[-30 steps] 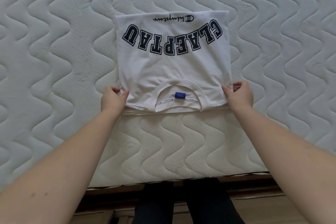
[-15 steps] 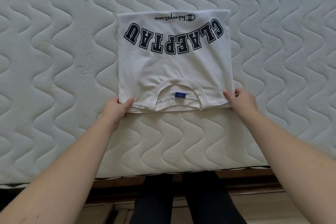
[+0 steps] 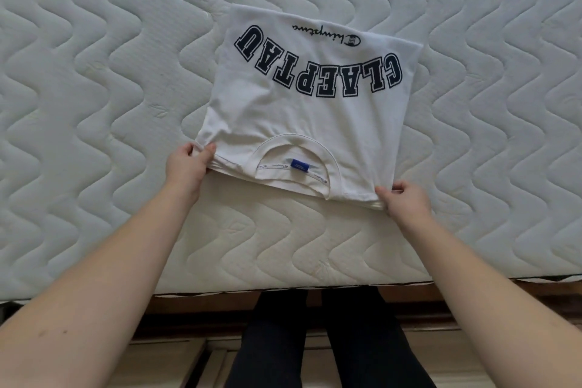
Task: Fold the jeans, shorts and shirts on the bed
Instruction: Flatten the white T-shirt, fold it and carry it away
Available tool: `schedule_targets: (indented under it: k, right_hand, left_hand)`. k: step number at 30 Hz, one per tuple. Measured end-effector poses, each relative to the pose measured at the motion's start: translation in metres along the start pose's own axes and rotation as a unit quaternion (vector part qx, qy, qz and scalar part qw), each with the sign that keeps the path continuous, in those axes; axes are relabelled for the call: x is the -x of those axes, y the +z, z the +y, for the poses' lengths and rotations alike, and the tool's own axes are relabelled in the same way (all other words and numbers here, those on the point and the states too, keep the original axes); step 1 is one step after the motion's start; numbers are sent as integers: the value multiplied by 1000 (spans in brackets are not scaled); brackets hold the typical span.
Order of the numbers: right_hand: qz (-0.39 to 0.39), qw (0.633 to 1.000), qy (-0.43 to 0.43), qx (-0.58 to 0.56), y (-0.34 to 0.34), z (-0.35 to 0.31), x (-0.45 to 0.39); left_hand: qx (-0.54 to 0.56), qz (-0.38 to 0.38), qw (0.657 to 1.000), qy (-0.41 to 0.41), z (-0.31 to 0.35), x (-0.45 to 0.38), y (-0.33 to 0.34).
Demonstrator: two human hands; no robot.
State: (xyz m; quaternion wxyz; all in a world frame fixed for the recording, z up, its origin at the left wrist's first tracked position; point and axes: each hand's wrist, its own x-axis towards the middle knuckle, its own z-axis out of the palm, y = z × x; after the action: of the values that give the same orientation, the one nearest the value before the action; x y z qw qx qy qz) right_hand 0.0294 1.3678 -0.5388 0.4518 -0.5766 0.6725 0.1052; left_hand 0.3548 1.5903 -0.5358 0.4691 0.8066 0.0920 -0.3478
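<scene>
Shirt (image 3: 302,116) now skewed clockwise, both hands gripping its near corners.

— What's on the bed (image 3: 94,104)?
— A folded white shirt (image 3: 302,116), lying skewed on the quilted mattress, dark block letters and collar facing up, a blue label (image 3: 299,165) inside the neck.
— And the hands?
— The left hand (image 3: 186,167) pinches the near left corner; the right hand (image 3: 406,201) pinches the near right corner. Each grip is closed on the layered edge.
— Anything below?
— Dark-clad legs (image 3: 330,340) by the bed's edge.
</scene>
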Motion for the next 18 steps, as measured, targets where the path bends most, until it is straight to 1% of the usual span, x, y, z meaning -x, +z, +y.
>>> schedule_targets:
  k: [4, 6, 8, 13, 18]
  right_hand:
    - [-55, 997, 45, -18, 34, 11, 29]
    - [-83, 994, 69, -30, 50, 11, 45]
    - [-119, 986, 99, -68, 65, 9, 62]
    - [-217, 952, 168, -134, 102, -5, 100]
    - [-285, 899, 253, -217, 152, -28, 138]
  left_hand:
    - [36, 2, 999, -9, 18, -14, -12]
    - [40, 1, 999, -13, 27, -24, -18]
    - [30, -2, 1000, -8, 35, -35, -22]
    - [-10, -3, 1000, 19, 63, -63, -30]
    - [-16, 7, 998, 52, 92, -88, -35]
